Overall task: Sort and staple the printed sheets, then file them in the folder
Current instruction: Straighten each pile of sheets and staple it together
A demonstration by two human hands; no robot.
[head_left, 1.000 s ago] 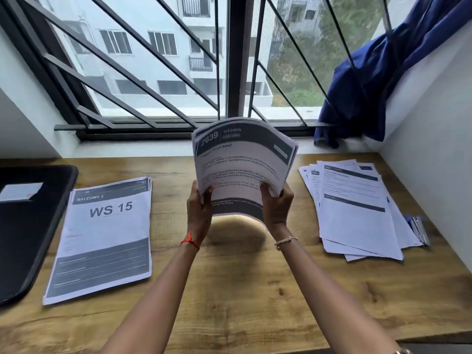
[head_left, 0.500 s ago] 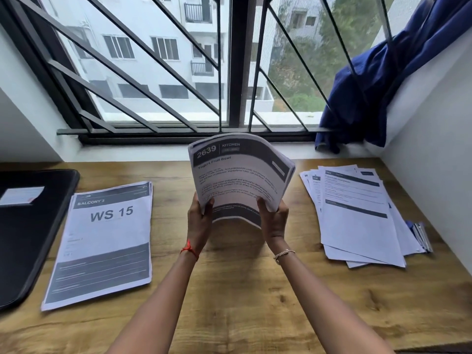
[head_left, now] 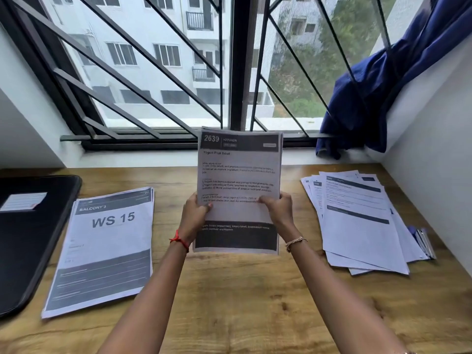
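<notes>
Wide brown wooden desk (head_left: 242,290) beneath a barred window (head_left: 158,72). At far left, flat black folder (head_left: 28,241) with a white label. Just right of it, neat stack of white printed sheets headed "WS 15" (head_left: 104,251), lying flat. At right, loosely fanned pile of white printed sheets (head_left: 357,221). In the middle, raised upright above the desk, thin bundle of printed sheets headed "2639 Kitchen" (head_left: 238,175). Gripped at its left edge by the left hand (head_left: 195,215) and at its right edge by the right hand (head_left: 278,209), thumbs on the front. Beside the fanned pile, small blue and silver object (head_left: 424,242), too hidden to identify.

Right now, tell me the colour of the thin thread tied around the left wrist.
Red; the thin thread shows best in the head view.
</notes>
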